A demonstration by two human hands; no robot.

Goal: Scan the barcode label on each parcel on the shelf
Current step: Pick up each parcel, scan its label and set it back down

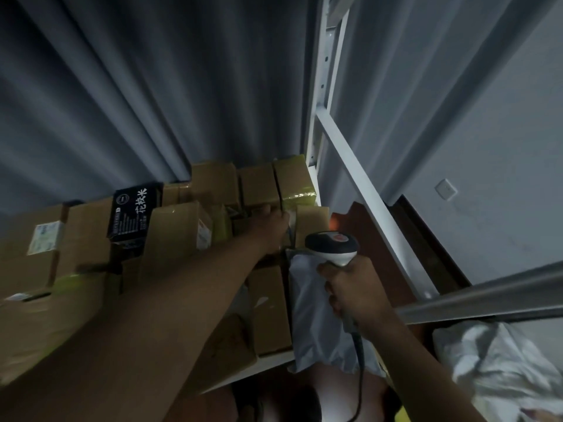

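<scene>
Grey curtain [122, 86] behind everything, falling in long folds down to the parcels. White shelf frame [359, 175] at the right, one upright and one slanted bar, with a grey wall [502, 132] and a small wall switch [445, 189] past it. Shelf board [274, 359] packed with brown cardboard parcels [85, 239], side by side and touching, several in a back row and several in front. White label [45, 237] on the left parcel, another label [204, 234] on a middle one; print too blurred to read. Black box [134, 213] with white characters, tilted, resting on the parcels left of middle. Box with yellow tape [297, 184] at the back right corner, just beside the upright. White plastic bag parcel [310, 300] at the right end of the board, next to a narrow brown box [269, 309]. More white bags [499, 360] lower right, under a grey bar [487, 300]. Left arm stretched across the parcels; left hand [274, 223] reaching between the back boxes, fingers curled over the edge of a parcel there, grip partly hidden. Right hand [356, 293] clenched around the handle of the scanner [333, 246], over the white bag. Scanner head dark on top, white below, pointed toward the right front box [312, 222], reddish glow [335, 223] just beyond it. Black cable [359, 370] hanging down from the handle.
</scene>
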